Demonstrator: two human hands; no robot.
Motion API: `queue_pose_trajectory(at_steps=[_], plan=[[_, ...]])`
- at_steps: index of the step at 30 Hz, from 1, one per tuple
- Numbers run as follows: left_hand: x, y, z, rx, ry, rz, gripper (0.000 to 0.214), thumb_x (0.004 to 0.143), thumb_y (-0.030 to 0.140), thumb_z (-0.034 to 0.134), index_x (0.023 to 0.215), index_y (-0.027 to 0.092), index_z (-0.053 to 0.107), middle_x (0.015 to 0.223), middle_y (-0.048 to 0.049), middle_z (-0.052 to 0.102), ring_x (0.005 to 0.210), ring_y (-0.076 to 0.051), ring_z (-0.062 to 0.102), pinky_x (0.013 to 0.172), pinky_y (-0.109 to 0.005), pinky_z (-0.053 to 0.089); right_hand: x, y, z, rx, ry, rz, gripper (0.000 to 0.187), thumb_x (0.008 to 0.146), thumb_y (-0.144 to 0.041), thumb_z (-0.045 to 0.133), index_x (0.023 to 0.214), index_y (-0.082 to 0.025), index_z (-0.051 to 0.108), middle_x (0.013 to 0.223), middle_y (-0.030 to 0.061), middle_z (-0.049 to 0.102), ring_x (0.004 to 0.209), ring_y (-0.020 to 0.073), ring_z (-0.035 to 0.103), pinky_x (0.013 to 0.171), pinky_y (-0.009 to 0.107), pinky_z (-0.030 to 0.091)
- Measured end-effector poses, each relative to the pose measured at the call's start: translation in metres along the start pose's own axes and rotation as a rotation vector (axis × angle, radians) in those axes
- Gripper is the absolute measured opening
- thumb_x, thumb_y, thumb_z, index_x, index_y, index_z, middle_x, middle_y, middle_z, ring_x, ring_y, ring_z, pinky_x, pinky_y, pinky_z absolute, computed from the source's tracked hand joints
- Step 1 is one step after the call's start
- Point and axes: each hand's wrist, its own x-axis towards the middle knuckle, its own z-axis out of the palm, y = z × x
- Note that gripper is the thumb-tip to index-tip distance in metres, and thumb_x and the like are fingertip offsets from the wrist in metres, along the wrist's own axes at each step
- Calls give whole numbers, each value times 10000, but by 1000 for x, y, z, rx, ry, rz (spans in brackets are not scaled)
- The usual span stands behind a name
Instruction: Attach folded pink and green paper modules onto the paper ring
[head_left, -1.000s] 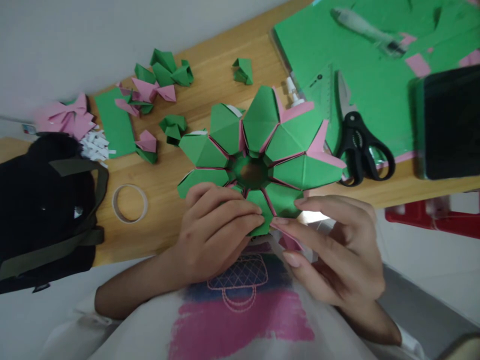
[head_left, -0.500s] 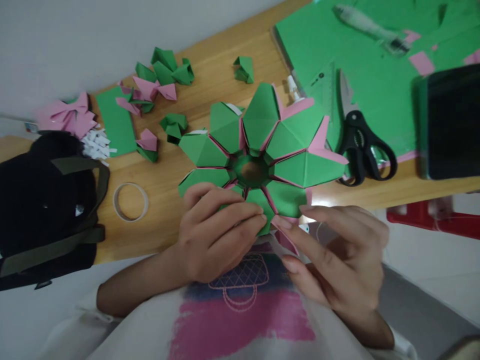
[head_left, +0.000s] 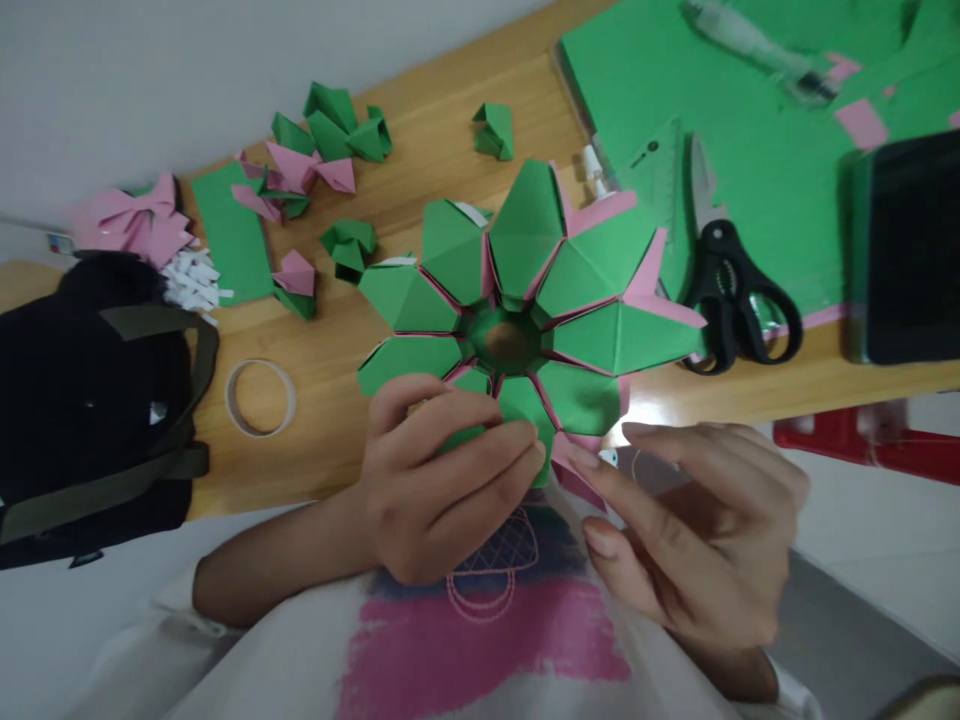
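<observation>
1. Left hand (head_left: pixel 439 490): closed on the near rim of the origami flower ring (head_left: pixel 581 275) at seven o'clock, its fingers curled over the green petals (clock readings run from the ring's central hole, twelve being the top of the view).
2. Right hand (head_left: pixel 712 545): open at four o'clock, thumb apart from the fingers — one fingertip touches a pink paper flap (head_left: pixel 568 450) on the ring's edge at five.
3. The ring itself, green petals with pink between them, is in front of the person's chest, over the table's near edge.
4. On the wooden table (head_left: pixel 337 385), a folded green paper piece (head_left: pixel 495 132) lies at twelve, a cluster of green and pink folded pieces (head_left: pixel 328 130) at ten, and a tape-like ring (head_left: pixel 260 398) between eight and nine.
5. Black-handled scissors (head_left: pixel 726 275) lie just short of three, near the green cutting surface (head_left: pixel 780 170).
6. Farther out — a black bag (head_left: pixel 67 400) at nine, a dark flat device (head_left: pixel 919 250) just before three.
</observation>
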Motion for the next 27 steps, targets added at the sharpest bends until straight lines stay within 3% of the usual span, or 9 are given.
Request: queue_pose_trajectory(at_steps=[5,11,14,27], plan=[[-1,-2,-1,-10,-8,14,142,935,159,575,996,211,692,957,76,768,898,-143,659,860,-339,469,-3,-7,8,-48,126,92,444,823,-348,704,1230,-188,628,964,104,646,838,269,625,734,446,477],[-4,-2,-4,-17,-47,15,172,940,178,609,1103,160,662,1042,19,756,905,-144,645,827,-339,485,2,-11,10,17,127,73,253,733,-94,749,960,-172,668,877,62,725,800,227,666,760,415,512],[-3,0,-1,2,-25,-14,179,948,266,624,1098,171,647,1016,23,754,885,-132,641,802,-330,480,3,-13,9,34,119,111,240,743,-72,731,957,-166,676,880,54,747,805,222,683,756,411,527],[-2,0,-5,-34,-36,-31,146,929,187,634,1070,153,651,1011,-19,761,853,-155,686,753,-341,481,4,-10,16,169,191,149,204,764,-21,663,920,-153,676,869,41,741,800,185,679,752,389,534]])
